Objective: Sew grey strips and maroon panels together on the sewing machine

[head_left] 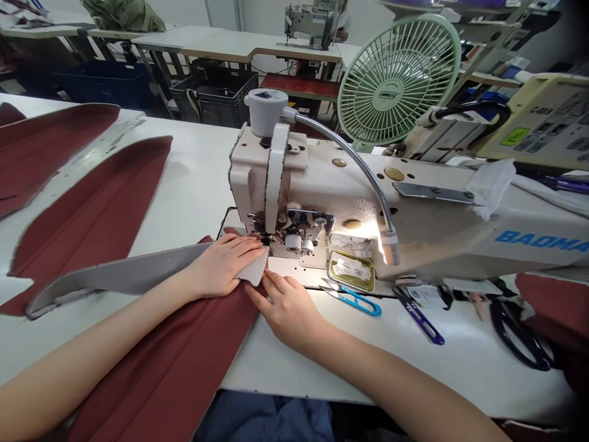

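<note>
L hand (221, 265) flat on grey strip (119, 276) end, at the presser foot (265, 236); R hand (288, 307) on maroon panel (184, 362) edge.

L: fingers straight and pressed together, palm down, pinning the strip's near end onto the panel; tips point to 2 o'clock, just short of the foot. R: fingers close together, tips on the panel's R edge, just at 5 o'clock of the strip end; can't tell if the thumb pinches under. L is the nearer hand to the foot. Strip's long axis runs from the foot out to 8 o'clock across the table; the panel runs to 7 o'clock, off the table edge toward me. Sewing machine (345, 190) head stands at 12. Blue snips (356, 301) lie at 3 o'clock of R hand, apart from it; tin (352, 270) just beyond; purple snips (421, 316) further out.
</note>
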### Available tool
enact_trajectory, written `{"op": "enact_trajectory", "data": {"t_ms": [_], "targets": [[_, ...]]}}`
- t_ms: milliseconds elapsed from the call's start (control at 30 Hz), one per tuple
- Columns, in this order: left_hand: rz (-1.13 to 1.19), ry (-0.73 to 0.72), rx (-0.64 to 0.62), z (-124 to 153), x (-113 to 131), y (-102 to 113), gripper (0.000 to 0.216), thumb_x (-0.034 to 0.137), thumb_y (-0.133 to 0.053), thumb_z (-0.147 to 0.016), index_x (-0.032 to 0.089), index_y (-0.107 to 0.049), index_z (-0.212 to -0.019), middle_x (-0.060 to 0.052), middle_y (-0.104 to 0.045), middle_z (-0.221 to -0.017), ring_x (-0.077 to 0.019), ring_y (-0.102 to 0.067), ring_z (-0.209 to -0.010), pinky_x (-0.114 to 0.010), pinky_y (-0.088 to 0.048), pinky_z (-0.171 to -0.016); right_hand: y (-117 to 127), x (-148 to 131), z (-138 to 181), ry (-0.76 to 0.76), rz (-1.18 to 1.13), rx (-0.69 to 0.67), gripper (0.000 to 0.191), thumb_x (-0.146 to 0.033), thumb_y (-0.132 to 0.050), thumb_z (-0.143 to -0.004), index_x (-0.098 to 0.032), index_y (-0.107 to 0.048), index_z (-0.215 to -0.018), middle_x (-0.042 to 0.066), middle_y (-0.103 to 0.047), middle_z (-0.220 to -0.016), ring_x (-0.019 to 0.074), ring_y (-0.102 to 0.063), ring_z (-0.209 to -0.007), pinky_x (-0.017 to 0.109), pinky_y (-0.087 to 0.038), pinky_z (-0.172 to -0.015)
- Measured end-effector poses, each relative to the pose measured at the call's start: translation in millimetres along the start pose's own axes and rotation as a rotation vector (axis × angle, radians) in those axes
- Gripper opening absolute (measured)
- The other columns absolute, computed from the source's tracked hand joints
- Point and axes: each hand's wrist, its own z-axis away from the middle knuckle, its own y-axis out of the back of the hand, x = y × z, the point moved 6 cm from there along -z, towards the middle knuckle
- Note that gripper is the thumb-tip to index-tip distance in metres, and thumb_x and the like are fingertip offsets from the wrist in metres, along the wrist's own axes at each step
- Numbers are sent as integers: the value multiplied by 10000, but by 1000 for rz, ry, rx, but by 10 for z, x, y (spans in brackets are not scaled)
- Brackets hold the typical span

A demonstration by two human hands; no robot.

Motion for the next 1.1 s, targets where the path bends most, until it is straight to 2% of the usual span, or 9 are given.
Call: {"op": "enact_trajectory", "data": {"t_ms": [233,367,500,600,800,1000,1100], "targets": [[-19,18,-9,-37,-12,-7,554,150,-535,-773,183,-539,-1327,-99,-561,-1357,-277,-472,-1271,-431,-327,-1083,-6,20,17,-45,-14,-10,435,-141,-441,-937,-93,-506,-1365,232,-596,-1247,296,-503,-1208,397,-475,-813],[-39,-11,57,80,93,71,546,164,-521,-790,199,-533,-1336,-77,-534,-1398,-283,-425,-1318,-449,-288,-1114,49,-77,54,-6,17,62,313,-106,-391,-974,-79,-616,-1191,186,-657,-1138,252,-565,-1117,361,-487,-799],[-39,-59,80,160,180,106,377,155,-487,-857,200,-614,-1209,-78,-632,-1213,-254,-535,-1144,-402,-398,-989,78,-137,60,18,83,83,290,-51,-378,-969,-98,-661,-1003,133,-690,-1045,206,-610,-1001,316,-495,-740],[-51,-94,99,138,171,88,338,130,-457,-892,182,-633,-1177,-86,-649,-1143,-242,-557,-1070,-383,-426,-937,97,-148,54,27,95,77,273,-26,-397,-952,-105,-657,-927,128,-693,-1034,197,-630,-929,309,-499,-710],[-77,-77,131,46,76,45,340,133,-399,-939,195,-649,-1161,-78,-660,-1131,-236,-562,-1073,-362,-444,-871,119,-93,78,-6,15,8,234,-33,-430,-943,-104,-652,-962,146,-676,-1151,206,-629,-992,323,-518,-783],[-89,-88,122,34,67,83,328,184,-474,-921,174,-620,-1214,-89,-639,-1188,-254,-539,-1112,-379,-430,-917,153,-39,107,-29,-99,83,211,-144,-472,-966,-103,-674,-1013,134,-679,-1197,211,-608,-1073,335,-510,-826],[-83,-149,151,23,68,127,281,224,-509,-925,179,-631,-1174,-79,-644,-1171,-251,-548,-1093,-378,-434,-905,167,-16,97,-32,-149,101,232,-198,-481,-969,-104,-677,-1048,139,-673,-1216,219,-616,-1053,355,-511,-807]]}}
